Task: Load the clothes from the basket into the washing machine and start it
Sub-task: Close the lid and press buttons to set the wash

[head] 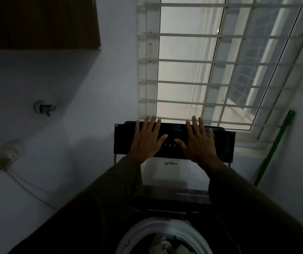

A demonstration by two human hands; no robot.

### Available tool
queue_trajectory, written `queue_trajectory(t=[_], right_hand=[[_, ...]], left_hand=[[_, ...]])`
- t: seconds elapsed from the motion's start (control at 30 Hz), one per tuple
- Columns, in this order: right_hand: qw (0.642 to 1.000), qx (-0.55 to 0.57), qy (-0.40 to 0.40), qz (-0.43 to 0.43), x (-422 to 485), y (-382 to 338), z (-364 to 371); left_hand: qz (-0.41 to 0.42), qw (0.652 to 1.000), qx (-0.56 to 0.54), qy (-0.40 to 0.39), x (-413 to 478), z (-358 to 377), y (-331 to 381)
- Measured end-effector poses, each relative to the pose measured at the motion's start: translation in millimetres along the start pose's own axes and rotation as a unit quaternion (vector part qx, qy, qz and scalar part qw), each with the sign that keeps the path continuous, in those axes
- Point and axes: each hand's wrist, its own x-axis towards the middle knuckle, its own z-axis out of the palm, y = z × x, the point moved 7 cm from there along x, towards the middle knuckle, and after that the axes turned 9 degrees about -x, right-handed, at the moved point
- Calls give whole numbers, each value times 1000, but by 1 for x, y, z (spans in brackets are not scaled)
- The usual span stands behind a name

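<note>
While the clothes sit low in the washing-machine drum, left hand and right hand lie flat, fingers spread, on the raised lid, gripping nothing. Bring it down evenly, I'd say, sleeves kept clear.

Single head-worn view, taken close, aimed forward and down over washing machine toward window.

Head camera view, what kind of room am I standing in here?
Probably a home laundry or utility corner. A top-loading washing machine stands below a barred window with its lid raised and clothes inside, and a water tap sticks out of the wall beside it.
</note>
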Motion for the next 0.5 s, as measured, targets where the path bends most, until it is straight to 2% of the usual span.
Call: queue_trajectory(t=[0.23, 0.5], right_hand=[[998, 9, -54, -18, 31, -4, 29], [999, 42, -33, -2, 30, -8, 28]], left_hand=[[-28, 998, -24, -48, 22, 26, -3], [-18, 999, -25, -18, 16, 29, -2]])
